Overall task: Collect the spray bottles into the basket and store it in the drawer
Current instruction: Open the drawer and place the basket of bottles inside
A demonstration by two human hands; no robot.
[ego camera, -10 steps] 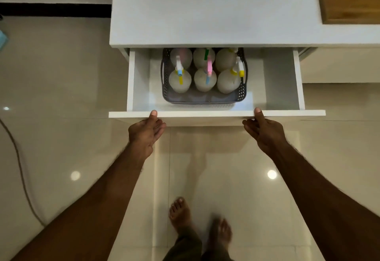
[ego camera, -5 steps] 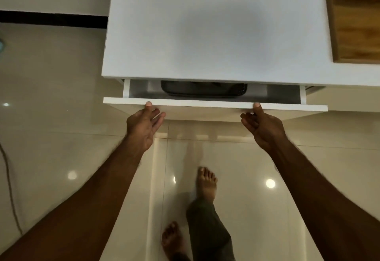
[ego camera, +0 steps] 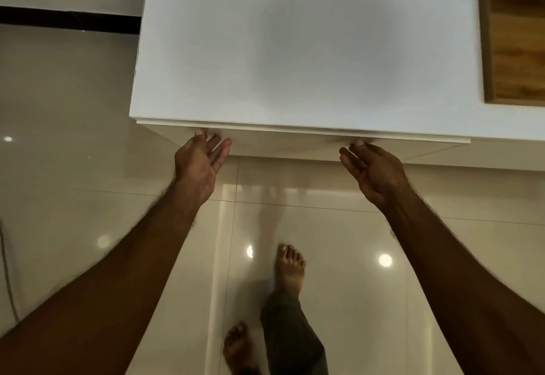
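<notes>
Hands: both with fingers straight and spread, grasping nothing.
Left hand (ego camera: 202,162): fingertips touch the drawer front (ego camera: 295,143) near its left end; the flat pose suits pushing, not pulling.
Right hand (ego camera: 373,169): fingertips touch the same front near its right end; a hand at each end would keep the push even.
Drawer front: sits under the edge of the desk (ego camera: 295,50), with no gap showing; judged shut, or all but shut.
Basket and spray bottles: not visible; presumably inside the shut drawer, though this view cannot confirm it.
Desk: white top, with a wooden panel (ego camera: 516,32) at its right.
Floor (ego camera: 73,109): glossy pale tiles carrying light reflections; two bare feet below the desk, one stepped forward.
Task stage: judged complete or at its last push.
Next: hands need only come away.
</notes>
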